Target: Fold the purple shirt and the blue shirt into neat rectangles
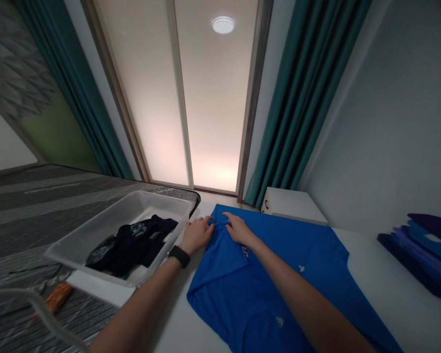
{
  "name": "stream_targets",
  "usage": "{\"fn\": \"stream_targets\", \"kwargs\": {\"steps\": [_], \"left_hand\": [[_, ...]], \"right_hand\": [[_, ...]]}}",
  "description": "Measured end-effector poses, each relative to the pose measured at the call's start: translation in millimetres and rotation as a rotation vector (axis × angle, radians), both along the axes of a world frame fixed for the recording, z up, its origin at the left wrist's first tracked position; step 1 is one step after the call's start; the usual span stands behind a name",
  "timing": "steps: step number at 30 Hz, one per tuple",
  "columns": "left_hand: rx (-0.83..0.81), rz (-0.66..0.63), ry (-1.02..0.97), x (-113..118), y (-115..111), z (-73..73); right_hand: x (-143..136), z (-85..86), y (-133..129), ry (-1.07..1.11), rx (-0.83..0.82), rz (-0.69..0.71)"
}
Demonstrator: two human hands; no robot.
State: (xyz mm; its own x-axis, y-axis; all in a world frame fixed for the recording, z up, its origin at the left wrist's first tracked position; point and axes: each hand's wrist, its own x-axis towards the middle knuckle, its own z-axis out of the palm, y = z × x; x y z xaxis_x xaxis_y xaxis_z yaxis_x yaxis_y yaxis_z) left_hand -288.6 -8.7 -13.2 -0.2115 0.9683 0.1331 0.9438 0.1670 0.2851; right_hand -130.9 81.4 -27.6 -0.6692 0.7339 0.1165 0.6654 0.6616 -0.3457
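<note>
A blue T-shirt [279,284] lies spread across the white table, with small white prints on it and its left part folded over. At its far left corner, my left hand [197,234] is closed on the edge of the cloth, a dark band around the wrist. Just right of it, my right hand [239,230] grips the same shirt, thumb and forefinger bent around the fabric. A short stretch of cloth runs between the two thumbs. My right forearm passes over the middle of the shirt and hides part of it.
Left of my hands stands a translucent plastic bin [73,240] holding dark clothes [139,245]. Several folded garments [422,255] in blue and purple are stacked on the right of the white table [360,260]. A white box [294,203] sits beyond the shirt, before a teal curtain [294,122].
</note>
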Motion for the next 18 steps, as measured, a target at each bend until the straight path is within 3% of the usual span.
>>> {"fn": "stream_targets", "kwargs": {"steps": [5,18], "left_hand": [[-0.013,-0.015,0.001,-6.2,13.7,-3.0],[0.080,0.043,0.009,-12.7,10.9,-15.0]], "right_hand": [[-3.0,-4.7,-6.0,-0.001,0.029,-0.012],[8.6,-8.9,-23.1,0.026,0.203,-0.065]]}}
